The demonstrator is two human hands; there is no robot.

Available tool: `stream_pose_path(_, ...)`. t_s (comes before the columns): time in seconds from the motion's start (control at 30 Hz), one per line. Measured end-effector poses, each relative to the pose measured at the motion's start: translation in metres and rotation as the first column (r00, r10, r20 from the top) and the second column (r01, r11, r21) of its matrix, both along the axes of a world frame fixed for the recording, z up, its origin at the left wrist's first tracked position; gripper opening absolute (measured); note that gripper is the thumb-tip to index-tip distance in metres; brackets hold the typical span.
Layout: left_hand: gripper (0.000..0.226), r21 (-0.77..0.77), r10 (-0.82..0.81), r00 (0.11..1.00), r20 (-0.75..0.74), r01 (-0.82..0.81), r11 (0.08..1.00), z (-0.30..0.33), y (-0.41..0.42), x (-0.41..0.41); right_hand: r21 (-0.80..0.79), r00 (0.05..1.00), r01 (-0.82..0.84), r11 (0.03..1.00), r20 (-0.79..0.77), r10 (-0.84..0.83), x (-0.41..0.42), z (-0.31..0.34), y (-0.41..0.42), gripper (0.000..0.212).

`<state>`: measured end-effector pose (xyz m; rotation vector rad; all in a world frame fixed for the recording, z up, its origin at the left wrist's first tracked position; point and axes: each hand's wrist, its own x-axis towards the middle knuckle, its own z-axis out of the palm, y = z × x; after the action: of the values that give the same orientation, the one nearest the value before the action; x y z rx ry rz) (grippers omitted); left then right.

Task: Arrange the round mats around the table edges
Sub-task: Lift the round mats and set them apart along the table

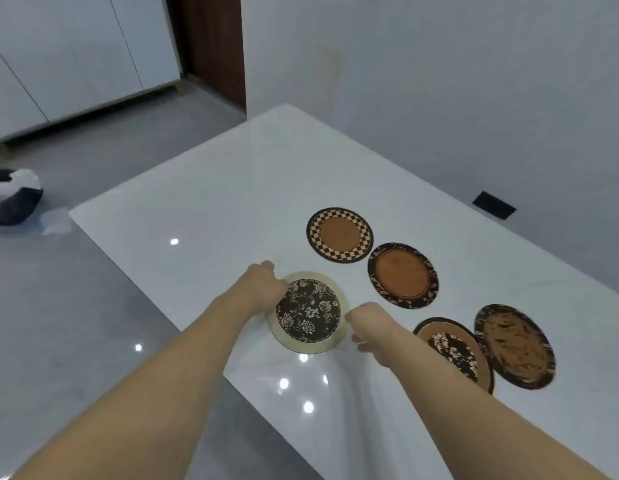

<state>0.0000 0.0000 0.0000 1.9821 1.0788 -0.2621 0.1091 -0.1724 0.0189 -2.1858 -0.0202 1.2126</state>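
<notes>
Several round mats lie on the white table. A cream-rimmed mat with a black floral centre sits near the table's left edge. My left hand grips its left rim. My right hand is at its right rim, fingers curled, and whether it grips is hard to tell. Farther off lie a checker-rimmed brown mat and a dark leaf-rimmed orange mat. To the right, a brown floral mat is partly hidden by my right forearm, beside a mottled brown mat.
A grey tiled floor runs along the table's left side. A dark round pet bed sits on the floor at far left. White cabinets stand at the back. A white wall with a black socket borders the table's right side.
</notes>
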Motion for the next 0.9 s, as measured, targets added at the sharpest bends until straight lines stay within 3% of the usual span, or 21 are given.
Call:
stream_pose_path(0.07, 0.055, 0.068, 0.041, 0.999, -0.001, -0.041, 0.997, -0.021, 0.001, 0.009, 0.041, 0.996, 0.087, 0.995, -0.001, -0.087, 0.006, -0.022, 0.008, 0.004)
stream_pose_path(0.13, 0.045, 0.115, 0.089, 0.996, -0.007, -0.087, 0.989, -0.036, -0.001, 0.017, 0.039, 0.994, 0.107, 0.993, 0.023, -0.108, 0.012, -0.041, 0.012, 0.013)
stream_pose_path(0.2, 0.039, 0.133, 0.136, 0.991, -0.010, -0.134, 0.982, -0.046, -0.004, 0.023, 0.049, 0.988, 0.143, 0.989, 0.047, -0.145, 0.011, -0.054, 0.013, 0.003)
stream_pose_path(0.3, 0.030, 0.147, 0.095, 0.995, 0.023, -0.098, 0.984, -0.053, -0.005, 0.020, 0.044, 0.984, 0.177, 0.983, -0.001, -0.177, 0.007, -0.064, 0.014, 0.014)
stream_pose_path(0.5, 0.030, 0.043, 0.091, 0.981, 0.169, -0.099, 0.994, -0.044, 0.025, -0.028, 0.068, 0.996, -0.042, 0.997, 0.080, 0.036, -0.016, -0.044, 0.036, 0.016)
stream_pose_path(0.63, 0.026, 0.045, 0.151, 0.969, 0.198, -0.162, 0.986, -0.040, 0.070, -0.075, 0.137, 0.976, -0.200, 0.970, 0.113, 0.185, -0.043, -0.039, 0.073, 0.023)
stream_pose_path(0.77, 0.027, 0.063, 0.184, 0.962, 0.199, -0.200, 0.978, -0.047, 0.095, -0.105, 0.189, 0.967, -0.247, 0.950, 0.113, 0.229, -0.068, -0.047, 0.100, 0.023)
stream_pose_path(0.9, 0.026, 0.132, 0.180, 0.965, 0.188, -0.207, 0.969, -0.058, 0.098, -0.119, 0.122, 0.919, -0.370, 0.921, 0.192, 0.343, -0.085, -0.058, 0.107, 0.024)
